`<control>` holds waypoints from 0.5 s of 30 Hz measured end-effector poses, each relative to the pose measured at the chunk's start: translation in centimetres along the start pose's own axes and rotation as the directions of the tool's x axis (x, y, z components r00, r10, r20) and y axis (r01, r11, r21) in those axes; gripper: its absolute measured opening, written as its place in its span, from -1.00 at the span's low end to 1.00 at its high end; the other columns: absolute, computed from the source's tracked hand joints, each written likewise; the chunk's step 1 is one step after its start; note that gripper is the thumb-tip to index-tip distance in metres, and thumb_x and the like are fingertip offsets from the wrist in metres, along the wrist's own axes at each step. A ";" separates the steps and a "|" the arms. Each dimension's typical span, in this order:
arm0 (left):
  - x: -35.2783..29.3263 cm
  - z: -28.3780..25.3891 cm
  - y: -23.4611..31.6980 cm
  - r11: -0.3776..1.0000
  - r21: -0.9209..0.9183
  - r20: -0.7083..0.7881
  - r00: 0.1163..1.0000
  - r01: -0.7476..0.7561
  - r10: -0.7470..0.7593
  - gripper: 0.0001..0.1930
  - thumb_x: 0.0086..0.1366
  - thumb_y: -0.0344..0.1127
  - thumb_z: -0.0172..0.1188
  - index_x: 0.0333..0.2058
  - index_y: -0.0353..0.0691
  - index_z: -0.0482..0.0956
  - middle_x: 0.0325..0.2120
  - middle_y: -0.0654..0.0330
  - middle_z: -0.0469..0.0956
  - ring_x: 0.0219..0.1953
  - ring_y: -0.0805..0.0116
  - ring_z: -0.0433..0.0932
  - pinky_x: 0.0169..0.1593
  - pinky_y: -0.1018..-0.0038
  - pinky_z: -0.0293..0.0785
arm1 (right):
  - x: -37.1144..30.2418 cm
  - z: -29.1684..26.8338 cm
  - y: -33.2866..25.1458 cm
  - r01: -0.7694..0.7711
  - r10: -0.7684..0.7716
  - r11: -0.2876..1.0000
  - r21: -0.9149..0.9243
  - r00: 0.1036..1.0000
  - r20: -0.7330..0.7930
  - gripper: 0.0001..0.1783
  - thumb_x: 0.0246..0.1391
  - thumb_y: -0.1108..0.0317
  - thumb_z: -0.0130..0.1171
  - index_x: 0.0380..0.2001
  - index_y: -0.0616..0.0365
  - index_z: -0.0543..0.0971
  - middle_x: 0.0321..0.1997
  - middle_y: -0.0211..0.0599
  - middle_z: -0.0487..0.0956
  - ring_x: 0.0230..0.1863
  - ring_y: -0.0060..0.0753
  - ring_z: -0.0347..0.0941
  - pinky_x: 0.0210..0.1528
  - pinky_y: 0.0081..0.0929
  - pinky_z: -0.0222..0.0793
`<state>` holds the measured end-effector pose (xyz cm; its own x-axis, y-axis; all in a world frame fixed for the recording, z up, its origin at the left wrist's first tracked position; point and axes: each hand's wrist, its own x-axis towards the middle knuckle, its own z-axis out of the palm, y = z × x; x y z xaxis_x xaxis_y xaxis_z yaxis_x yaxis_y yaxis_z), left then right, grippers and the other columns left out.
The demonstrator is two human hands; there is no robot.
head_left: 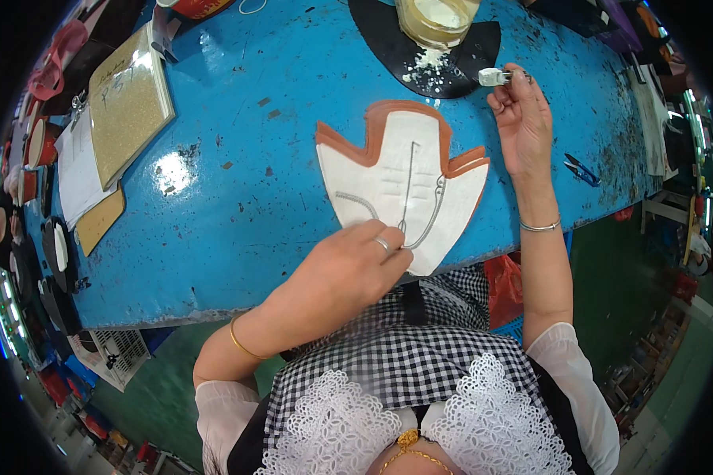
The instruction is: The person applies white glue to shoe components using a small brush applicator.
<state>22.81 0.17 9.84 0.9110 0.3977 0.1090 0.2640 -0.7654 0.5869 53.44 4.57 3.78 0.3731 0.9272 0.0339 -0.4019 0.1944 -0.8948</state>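
Observation:
A stack of cut panels shaped like shoe uppers, white-faced with brown edges (459,214), lies at the table's near edge. Grey curved and straight lines run over the top panel. On its lower left part, my left hand (348,265) rests with bent fingers, the fingertips gripping it near the lines. Raised to the right of the stack, my right hand (524,127) pinches a small tool with a white, powdery tip (493,77). Its exact kind is hard to make out. Beyond the stack stands a yellowish tub of white powder (438,20), with powder spilled in front.
Under the tub lies a black sheet (477,55). Small blue-handled snips (582,169) lie on the blue table (238,198) at right. A gold glitter-covered book (131,107) and white papers (79,170) occupy the left side. A red bag (505,289) hangs below the near edge.

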 end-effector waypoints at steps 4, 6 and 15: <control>-0.1 1.0 -1.2 0.990 -0.128 -0.041 0.998 0.051 -0.057 -0.60 -0.11 -0.51 0.34 -0.19 -0.17 0.64 -0.31 0.23 0.57 -0.22 0.16 0.56 -0.15 0.31 0.53 | 0.1 0.0 0.1 0.005 -0.005 1.000 -0.003 1.000 0.005 -0.75 0.32 0.32 0.18 -0.06 0.24 0.60 -0.29 -0.50 0.55 -0.28 -0.68 0.42 -0.18 -0.60 0.44; -0.2 0.8 -1.3 0.974 -0.219 -0.077 0.995 0.051 -0.069 -0.57 -0.13 -0.52 0.37 -0.18 -0.14 0.66 -0.34 0.23 0.56 -0.25 0.14 0.56 -0.18 0.31 0.52 | 0.2 0.0 0.1 0.002 -0.003 1.000 0.004 1.000 0.029 -0.75 0.32 0.32 0.18 -0.06 0.24 0.61 -0.29 -0.50 0.56 -0.27 -0.67 0.42 -0.18 -0.60 0.44; -2.4 -3.9 0.1 0.998 -0.043 -0.399 0.915 0.055 -0.067 -0.64 -0.10 -0.48 0.39 -0.23 -0.17 0.73 -0.55 0.24 0.37 -0.51 0.23 0.38 -0.38 0.37 0.40 | -0.4 0.0 -0.3 -0.010 0.012 1.000 -0.022 0.999 0.052 -0.74 0.31 0.30 0.19 -0.06 0.25 0.61 -0.29 -0.49 0.56 -0.29 -0.67 0.40 -0.17 -0.61 0.40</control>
<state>19.42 1.09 12.74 0.6892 0.6171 0.3798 0.2995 -0.7199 0.6262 53.45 4.12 4.03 0.3246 0.9447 0.0465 -0.3876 0.1778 -0.9045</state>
